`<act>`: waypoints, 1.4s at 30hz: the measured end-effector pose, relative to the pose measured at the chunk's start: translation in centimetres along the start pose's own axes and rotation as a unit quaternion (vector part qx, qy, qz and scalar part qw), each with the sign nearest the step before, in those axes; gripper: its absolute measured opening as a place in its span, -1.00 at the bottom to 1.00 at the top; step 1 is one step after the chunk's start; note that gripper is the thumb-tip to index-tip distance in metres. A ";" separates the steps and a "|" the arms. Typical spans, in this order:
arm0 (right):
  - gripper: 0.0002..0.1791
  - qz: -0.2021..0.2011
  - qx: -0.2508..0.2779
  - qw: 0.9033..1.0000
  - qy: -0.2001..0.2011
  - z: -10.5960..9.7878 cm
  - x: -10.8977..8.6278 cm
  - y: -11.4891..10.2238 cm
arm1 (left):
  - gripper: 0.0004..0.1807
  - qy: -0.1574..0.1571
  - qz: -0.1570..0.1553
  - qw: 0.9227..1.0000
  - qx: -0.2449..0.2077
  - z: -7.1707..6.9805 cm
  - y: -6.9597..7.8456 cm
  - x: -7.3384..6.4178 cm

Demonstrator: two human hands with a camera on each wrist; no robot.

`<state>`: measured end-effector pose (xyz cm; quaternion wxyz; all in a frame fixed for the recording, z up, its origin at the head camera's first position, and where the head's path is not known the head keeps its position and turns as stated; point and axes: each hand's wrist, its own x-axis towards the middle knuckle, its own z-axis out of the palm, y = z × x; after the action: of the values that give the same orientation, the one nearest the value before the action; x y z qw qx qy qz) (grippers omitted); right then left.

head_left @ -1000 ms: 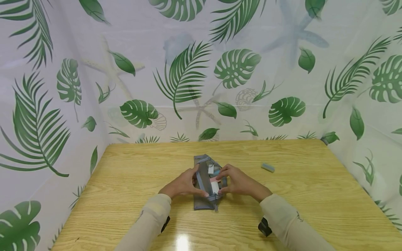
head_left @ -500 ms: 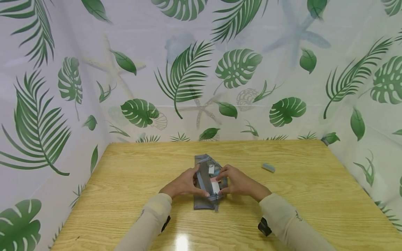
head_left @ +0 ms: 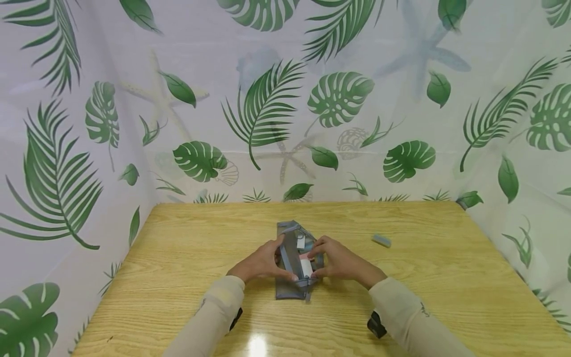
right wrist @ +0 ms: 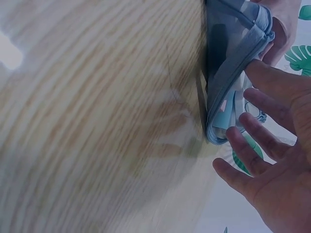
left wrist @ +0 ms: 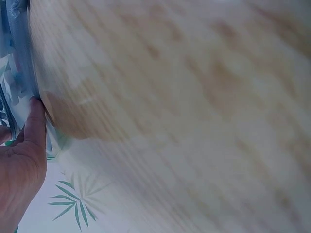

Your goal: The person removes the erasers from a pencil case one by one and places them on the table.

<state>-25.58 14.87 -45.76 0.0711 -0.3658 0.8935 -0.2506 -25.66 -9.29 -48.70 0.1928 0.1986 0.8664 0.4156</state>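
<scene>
A grey see-through zip pouch (head_left: 291, 290) lies on the table, its zipped mouth spread apart. My left hand (head_left: 263, 260) grips its left side, thumb at the near end of the mouth and fingers toward the far side, partly hidden. My right hand (head_left: 336, 260) holds the right side of the mouth, thumb and index finger bent toward the rim; in the right wrist view its other fingers fan out beside the zipper edge (right wrist: 238, 51). Inside show a white-and-pink block (head_left: 307, 267), a small white piece (head_left: 301, 242) and a light blue item (right wrist: 223, 116).
A small grey-blue block (head_left: 381, 241) lies on the wooden table (head_left: 200, 228) to the right of the pouch. Behind and at both sides hangs a leaf-patterned white cloth (head_left: 285, 114). Each wrist carries a black device (head_left: 376, 325) under a beige sleeve.
The head view shifts very slightly. Both hands and the pouch stay almost still, with the mouth held spread throughout.
</scene>
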 end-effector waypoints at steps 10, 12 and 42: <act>-0.56 -0.005 -0.005 1.000 -0.013 -0.2 0.1 -0.1 | 0.29 -0.002 0.005 1.000 -0.020 0.0 0.4 -0.1; -0.56 -0.007 -0.006 1.000 -0.015 -0.3 0.1 -0.2 | 0.29 -0.002 0.006 1.000 -0.019 0.0 0.4 -0.1; -0.48 0.006 -0.006 0.999 -0.040 0.2 0.5 0.5 | 0.32 -0.003 0.000 1.000 0.005 0.0 0.4 -0.1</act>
<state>-26.20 14.73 -46.12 0.1066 -0.3703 0.8937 -0.2298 -25.53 -9.10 -48.42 0.1947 0.2010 0.8677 0.4108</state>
